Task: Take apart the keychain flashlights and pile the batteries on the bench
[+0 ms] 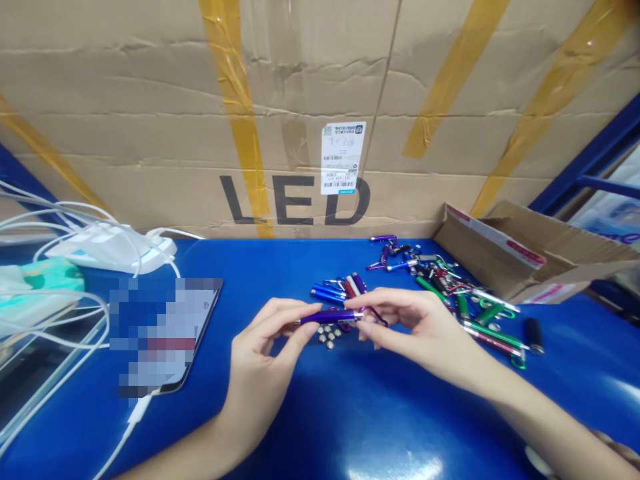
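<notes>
A slim purple keychain flashlight (327, 317) lies level between my two hands above the blue table. My left hand (265, 347) is closed on its left end, thumb below and fingers above. At the silver right end, my right hand (415, 323) pinches it between thumb and fingers. From that end a dark purple carabiner clip (375, 316) hangs beside my right fingers. Just beneath the flashlight, several small silver button cells (330, 335) rest on the table. Behind it lie a few blue, red and purple flashlight tubes (345, 288), partly hidden by my hands.
A pile of coloured flashlights with clips (460, 293) spreads to the right, before an open cardboard box (495, 253). At left are a charging phone (170, 333), a white power strip (120, 247) and loose cables. A large taped carton (310, 87) walls off the back.
</notes>
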`<move>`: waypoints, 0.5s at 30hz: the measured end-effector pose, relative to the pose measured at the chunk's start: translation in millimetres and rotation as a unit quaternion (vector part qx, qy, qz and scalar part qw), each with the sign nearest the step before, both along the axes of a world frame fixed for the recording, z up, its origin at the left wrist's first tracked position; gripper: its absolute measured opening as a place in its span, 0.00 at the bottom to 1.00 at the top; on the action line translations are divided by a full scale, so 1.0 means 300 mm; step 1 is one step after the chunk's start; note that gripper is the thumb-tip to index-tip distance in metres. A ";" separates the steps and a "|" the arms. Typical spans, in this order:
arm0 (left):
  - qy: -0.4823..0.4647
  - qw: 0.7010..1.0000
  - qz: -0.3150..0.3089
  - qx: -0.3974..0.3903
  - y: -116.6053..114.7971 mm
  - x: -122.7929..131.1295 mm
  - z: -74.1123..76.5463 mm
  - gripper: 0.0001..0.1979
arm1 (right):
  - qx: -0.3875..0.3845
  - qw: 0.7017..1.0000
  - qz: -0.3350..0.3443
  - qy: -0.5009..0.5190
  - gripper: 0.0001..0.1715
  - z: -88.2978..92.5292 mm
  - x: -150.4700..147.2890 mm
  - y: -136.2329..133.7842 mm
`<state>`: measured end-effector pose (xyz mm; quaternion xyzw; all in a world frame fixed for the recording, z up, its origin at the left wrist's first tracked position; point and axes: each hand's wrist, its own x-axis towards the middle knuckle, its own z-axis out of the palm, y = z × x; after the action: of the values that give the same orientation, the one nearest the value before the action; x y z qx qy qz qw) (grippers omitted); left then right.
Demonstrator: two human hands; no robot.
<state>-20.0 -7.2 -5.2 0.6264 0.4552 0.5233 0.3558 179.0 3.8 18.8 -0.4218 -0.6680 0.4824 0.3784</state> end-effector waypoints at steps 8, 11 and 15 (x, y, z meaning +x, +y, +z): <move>0.115 0.986 -0.111 0.043 -0.001 0.011 -0.004 0.10 | -0.006 1.000 0.003 0.023 0.06 -0.014 -0.016 0.007; 0.164 0.976 -0.142 0.002 -0.001 0.014 -0.010 0.09 | -0.021 1.000 0.012 0.007 0.06 -0.013 -0.016 0.012; 0.243 0.958 -0.151 0.020 -0.001 0.007 -0.031 0.09 | -0.053 0.995 0.070 -0.052 0.12 -0.005 -0.008 0.010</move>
<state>-17.7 -7.4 -14.5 0.8029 0.4175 0.3051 0.2966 176.6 6.9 17.5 -0.4180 -0.6884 0.5196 0.2854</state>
